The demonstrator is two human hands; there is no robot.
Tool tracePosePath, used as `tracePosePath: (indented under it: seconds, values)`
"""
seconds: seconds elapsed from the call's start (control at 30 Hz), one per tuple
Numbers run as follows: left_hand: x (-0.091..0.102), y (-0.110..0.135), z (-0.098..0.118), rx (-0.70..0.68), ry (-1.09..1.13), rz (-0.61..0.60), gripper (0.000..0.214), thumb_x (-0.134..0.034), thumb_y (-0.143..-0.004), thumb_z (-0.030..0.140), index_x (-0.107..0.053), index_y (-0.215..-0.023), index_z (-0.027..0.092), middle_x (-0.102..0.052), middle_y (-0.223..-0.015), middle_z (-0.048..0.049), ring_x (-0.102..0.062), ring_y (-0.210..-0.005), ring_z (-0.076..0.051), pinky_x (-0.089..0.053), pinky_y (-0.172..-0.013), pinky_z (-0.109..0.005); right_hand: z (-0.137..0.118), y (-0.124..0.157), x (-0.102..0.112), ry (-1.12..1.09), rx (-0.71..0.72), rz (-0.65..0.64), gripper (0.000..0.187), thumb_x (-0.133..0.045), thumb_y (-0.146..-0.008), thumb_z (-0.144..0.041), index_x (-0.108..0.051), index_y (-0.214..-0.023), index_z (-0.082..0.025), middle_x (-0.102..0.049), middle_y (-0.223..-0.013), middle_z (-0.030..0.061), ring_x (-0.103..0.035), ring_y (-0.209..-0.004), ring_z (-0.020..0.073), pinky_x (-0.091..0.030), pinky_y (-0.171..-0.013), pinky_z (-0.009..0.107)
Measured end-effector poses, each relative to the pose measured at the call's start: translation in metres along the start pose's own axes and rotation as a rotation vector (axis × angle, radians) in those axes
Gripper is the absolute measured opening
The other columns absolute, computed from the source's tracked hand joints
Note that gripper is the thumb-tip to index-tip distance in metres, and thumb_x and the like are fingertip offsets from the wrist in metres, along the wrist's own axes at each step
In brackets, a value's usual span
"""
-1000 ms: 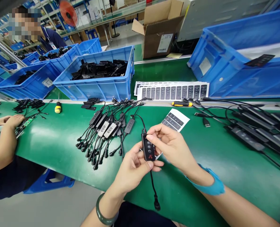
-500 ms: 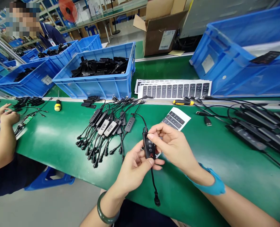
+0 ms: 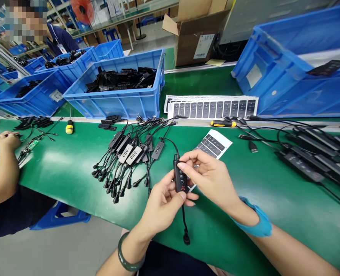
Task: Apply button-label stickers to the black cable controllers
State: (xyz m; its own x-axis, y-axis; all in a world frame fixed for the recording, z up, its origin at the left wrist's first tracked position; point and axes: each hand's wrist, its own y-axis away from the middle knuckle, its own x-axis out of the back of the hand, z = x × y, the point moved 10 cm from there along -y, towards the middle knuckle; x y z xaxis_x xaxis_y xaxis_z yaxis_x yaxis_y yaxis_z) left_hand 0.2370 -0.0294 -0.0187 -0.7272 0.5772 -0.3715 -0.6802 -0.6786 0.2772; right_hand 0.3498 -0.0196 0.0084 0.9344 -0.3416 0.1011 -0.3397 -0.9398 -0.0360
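A black inline cable controller [image 3: 181,183] with small round button icons and red marks on its face is held over the green bench. My left hand [image 3: 164,205] grips its lower end, thumb on the front edge. The fingers of my right hand [image 3: 208,174] pinch its upper end, thumb on the face. From the bottom a short cable runs down to a black plug [image 3: 186,237]. Partly behind my right hand lies a white sheet of dark label stickers [image 3: 212,142]. Left of my hands lie several similar controllers [image 3: 133,155] with cables.
Several blue bins [image 3: 115,101] stand behind, one holding black casings. Label sheets [image 3: 212,109] lean near a yellow-black screwdriver [image 3: 223,123]. Labelled controllers [image 3: 302,165] are piled at right. A co-worker's hands [image 3: 5,140] are at far left; an open carton [image 3: 195,42] stands at the back.
The controller's lower cable and plug have swung slightly left and up. Both my hands keep nearly the same hold. The co-worker's hands have shifted slightly.
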Motion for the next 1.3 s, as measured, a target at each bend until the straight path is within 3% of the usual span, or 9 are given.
tracePosePath:
  seconds: [0.17, 0.33, 0.4, 0.6, 0.77, 0.9, 1.13, 1.2, 1.3]
  values:
    - [0.003, 0.0, 0.004, -0.019, 0.029, 0.02, 0.055, -0.074, -0.08, 0.036, -0.056, -0.128, 0.015, -0.07, -0.101, -0.0113, -0.07, -0.077, -0.017, -0.055, -0.066, -0.024, 0.008, -0.004, 0.003, 0.025, -0.052, -0.012, 0.038, -0.071, -0.078, -0.042, -0.056, -0.107, -0.023, -0.053, -0.075, -0.0021, -0.054, -0.054, 0.0118, -0.051, -0.044, 0.024]
    - [0.005, -0.003, 0.003, 0.033, 0.073, 0.006, 0.05, -0.084, -0.07, 0.026, -0.062, -0.113, 0.014, -0.07, -0.085, -0.0059, -0.068, -0.07, -0.014, -0.052, -0.059, -0.02, 0.012, 0.002, -0.029, -0.008, -0.142, -0.34, 0.077, -0.08, -0.064, -0.026, -0.044, -0.132, -0.027, -0.057, -0.105, 0.0046, -0.061, -0.077, 0.0162, -0.056, -0.062, 0.028]
    - [0.005, -0.004, 0.002, 0.039, 0.07, 0.002, 0.045, -0.085, -0.067, 0.027, -0.064, -0.104, 0.012, -0.069, -0.077, -0.0036, -0.066, -0.065, -0.013, -0.05, -0.055, -0.018, 0.012, 0.005, -0.035, -0.035, -0.154, -0.383, 0.069, -0.077, -0.068, -0.024, -0.044, -0.128, -0.027, -0.058, -0.098, 0.0023, -0.061, -0.075, 0.0154, -0.055, -0.063, 0.028]
    - [0.005, -0.007, -0.004, 0.052, -0.022, 0.018, 0.039, -0.076, -0.077, 0.044, -0.063, -0.092, 0.01, -0.068, -0.064, -0.0039, -0.057, -0.045, -0.008, -0.046, -0.046, -0.018, 0.007, -0.003, -0.025, 0.025, -0.067, -0.263, 0.023, -0.058, -0.088, -0.041, -0.055, -0.097, -0.02, -0.056, -0.073, -0.0011, -0.052, -0.06, 0.0117, -0.045, -0.054, 0.024]
    - [0.008, -0.008, -0.007, 0.027, 0.034, 0.05, 0.043, -0.073, -0.079, 0.046, -0.062, -0.101, 0.01, -0.073, -0.085, -0.0099, -0.064, -0.053, -0.01, -0.047, -0.044, -0.017, 0.006, -0.002, -0.019, 0.068, -0.071, -0.251, 0.038, -0.038, -0.098, -0.044, -0.062, -0.108, -0.017, -0.062, -0.072, 0.0024, -0.056, -0.057, 0.0122, -0.047, -0.055, 0.025]
    - [0.012, -0.009, -0.008, 0.002, 0.07, 0.091, 0.042, -0.066, -0.084, 0.051, -0.061, -0.093, 0.011, -0.069, -0.076, -0.0052, -0.061, -0.048, -0.009, -0.047, -0.042, -0.017, 0.004, 0.004, -0.029, 0.036, -0.093, -0.35, 0.046, -0.047, -0.092, -0.034, -0.048, -0.135, -0.017, -0.069, -0.09, 0.0055, -0.048, -0.041, 0.0069, -0.047, -0.044, 0.024]
    - [0.014, -0.015, -0.015, -0.031, 0.029, 0.103, 0.044, -0.063, -0.085, 0.053, -0.062, -0.093, 0.011, -0.067, -0.067, -0.0029, -0.054, -0.041, -0.007, -0.043, -0.04, -0.017, 0.003, 0.003, -0.025, 0.156, -0.024, -0.251, 0.038, -0.05, -0.086, -0.026, -0.056, -0.122, -0.015, -0.072, -0.095, 0.0078, -0.051, -0.04, 0.007, -0.042, -0.039, 0.022]
    - [0.014, -0.017, -0.016, -0.014, -0.004, 0.097, 0.048, -0.062, -0.085, 0.054, -0.062, -0.106, 0.011, -0.07, -0.078, -0.0068, -0.061, -0.048, -0.01, -0.047, -0.044, -0.019, 0.0, 0.001, -0.024, 0.153, 0.005, -0.224, 0.038, -0.05, -0.087, -0.026, -0.058, -0.122, -0.015, -0.072, -0.093, 0.0074, -0.056, -0.048, 0.0096, -0.045, -0.045, 0.023]
    - [0.011, -0.02, -0.01, -0.019, -0.147, 0.026, 0.055, -0.059, -0.087, 0.054, -0.059, -0.124, 0.013, -0.071, -0.105, -0.0144, -0.071, -0.081, -0.021, -0.058, -0.066, -0.029, -0.004, -0.013, -0.008, 0.068, 0.017, -0.179, 0.04, -0.047, -0.09, -0.032, -0.057, -0.126, -0.015, -0.071, -0.089, 0.0071, -0.064, -0.064, 0.0147, -0.05, -0.056, 0.026]
